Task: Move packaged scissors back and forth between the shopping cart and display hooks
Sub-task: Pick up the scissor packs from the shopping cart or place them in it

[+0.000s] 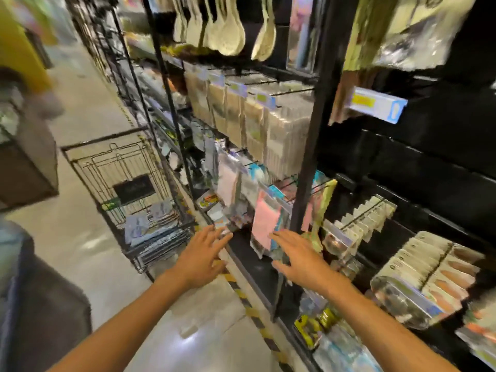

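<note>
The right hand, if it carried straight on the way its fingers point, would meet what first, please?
Probably the pink hanging package just past the right hand; blur leaves depth uncertain.

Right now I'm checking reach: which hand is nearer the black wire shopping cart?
Left. The left hand hovers just right of the black wire shopping cart; the right hand is farther right, by the pink hanging package.

Apparently pink packet (265, 224), black cart (128, 200)
</note>
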The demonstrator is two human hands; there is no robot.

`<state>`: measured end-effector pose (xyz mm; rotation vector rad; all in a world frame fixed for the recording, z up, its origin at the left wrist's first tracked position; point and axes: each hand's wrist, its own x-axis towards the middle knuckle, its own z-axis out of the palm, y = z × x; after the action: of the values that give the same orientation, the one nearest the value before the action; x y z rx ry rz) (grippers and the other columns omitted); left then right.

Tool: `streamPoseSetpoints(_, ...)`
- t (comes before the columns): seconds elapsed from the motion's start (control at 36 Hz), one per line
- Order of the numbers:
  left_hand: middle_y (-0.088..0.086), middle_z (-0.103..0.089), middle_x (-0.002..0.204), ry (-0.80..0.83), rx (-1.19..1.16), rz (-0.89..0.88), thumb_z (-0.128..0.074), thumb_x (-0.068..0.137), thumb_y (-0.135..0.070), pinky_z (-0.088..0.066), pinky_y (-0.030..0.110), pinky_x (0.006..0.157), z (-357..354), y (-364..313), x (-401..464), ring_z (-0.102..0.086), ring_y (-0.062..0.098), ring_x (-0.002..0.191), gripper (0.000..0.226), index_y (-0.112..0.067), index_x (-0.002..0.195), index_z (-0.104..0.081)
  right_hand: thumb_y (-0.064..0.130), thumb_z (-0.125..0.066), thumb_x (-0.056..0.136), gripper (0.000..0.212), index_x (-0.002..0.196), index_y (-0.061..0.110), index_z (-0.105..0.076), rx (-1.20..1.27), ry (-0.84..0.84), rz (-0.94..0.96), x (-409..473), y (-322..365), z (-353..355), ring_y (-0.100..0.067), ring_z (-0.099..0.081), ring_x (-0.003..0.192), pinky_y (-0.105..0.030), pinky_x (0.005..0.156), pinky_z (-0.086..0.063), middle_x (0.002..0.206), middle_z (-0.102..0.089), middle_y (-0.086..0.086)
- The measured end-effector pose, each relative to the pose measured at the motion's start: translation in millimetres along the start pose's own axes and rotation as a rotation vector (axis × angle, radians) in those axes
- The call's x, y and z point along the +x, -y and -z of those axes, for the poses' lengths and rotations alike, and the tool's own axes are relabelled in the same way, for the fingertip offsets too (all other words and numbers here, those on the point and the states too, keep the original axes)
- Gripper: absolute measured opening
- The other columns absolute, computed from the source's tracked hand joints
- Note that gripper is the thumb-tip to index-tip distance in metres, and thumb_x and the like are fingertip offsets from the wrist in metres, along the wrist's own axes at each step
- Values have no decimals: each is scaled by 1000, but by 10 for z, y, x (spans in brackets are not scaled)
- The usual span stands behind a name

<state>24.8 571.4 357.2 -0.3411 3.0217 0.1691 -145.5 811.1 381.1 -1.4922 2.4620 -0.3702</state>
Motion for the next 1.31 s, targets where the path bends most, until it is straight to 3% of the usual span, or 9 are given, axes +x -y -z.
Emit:
streamPoseSetpoints(0.14, -1, -6, 171, 64, -68, 146, -15, 87, -72, -11, 50, 126, -328, 1047, -397, -1, 27, 157, 83, -35, 161, -12, 43, -57, 100, 70, 159, 27, -23, 4, 102, 69, 718, 536, -331, -20, -18, 153, -38, 125, -18, 166, -22, 2)
streamPoseSetpoints(0.33, 8, -17, 168, 73, -108, 328, -47, 96, -55, -21, 50, 124, -627, 2033, -875, -21, 37, 153, 75, -25, 161, -24, 44, -52, 103, 68, 160, 22, -23, -60, 293, 159, 1559, 1156, -778, -21, -17, 154, -35, 125, -16, 167, -18, 2)
streamPoseSetpoints(0.44, 16, -51, 151, 68, -142, 417, -64, 83, -53, -45, 55, 105, -839, 2436, -1034, -53, 44, 133, 74, -18, 147, -53, 51, -52, 101, 70, 160, 24, -24, -54, 343, 172, 2016, 1290, -1018, -19, -18, 154, -35, 125, -20, 167, -21, 3)
streamPoseSetpoints(0.53, 16, -69, 128, 113, -153, 478, -52, 78, -58, -59, 51, 82, -949, 2675, -1029, -71, 42, 106, 68, -16, 128, -70, 49, -54, 101, 69, 159, 24, -27, -51, 384, 213, 2387, 1396, -1098, -20, -23, 152, -34, 123, -24, 164, -26, 3)
streamPoseSetpoints(0.58, 16, -63, 137, 145, -172, 478, -39, 84, -61, -55, 53, 92, -946, 2773, -994, -65, 44, 118, 73, -15, 135, -65, 45, -56, 100, 67, 158, 22, -29, -41, 400, 243, 2653, 1437, -1146, -20, -26, 151, -34, 122, -26, 162, -31, 2)
streamPoseSetpoints(0.64, 11, -33, 162, 150, -244, 518, -28, 89, -64, -30, 53, 118, -952, 2890, -915, -34, 42, 147, 81, -20, 156, -37, 44, -56, 101, 67, 158, 20, -30, -51, 409, 269, 2953, 1440, -1217, -19, -25, 151, -33, 123, -22, 163, -31, 0)
streamPoseSetpoints(0.72, 1, 2, 171, 190, -263, 623, -19, 91, -66, -1, 45, 126, -935, 3046, -725, 2, 31, 157, 81, -31, 162, -4, 48, -54, 100, 68, 158, 23, -29, -51, 422, 312, 3452, 1396, -1359, -17, -23, 152, -30, 124, -18, 165, -28, 1)
streamPoseSetpoints(1.03, 4, -3, 171, 269, -236, 754, 10, 71, -72, -3, 42, 127, -845, 3493, 88, -2, 31, 157, 102, -27, 162, -3, 44, -55, 101, 66, 157, 19, -32, -17, 582, 427, 4923, 1296, -1524, -26, -32, 148, -39, 120, -29, 160, -37, -5)
streamPoseSetpoints(1.31, 11, -12, 169, 291, -395, 799, 6, 71, -69, -8, 45, 124, -1143, 3909, 724, -10, 36, 155, 105, -21, 162, -13, 46, -56, 101, 67, 158, 25, -30, 44, 736, 350, 5792, 1233, -1995, -26, -23, 152, -41, 124, -22, 165, -27, -3)
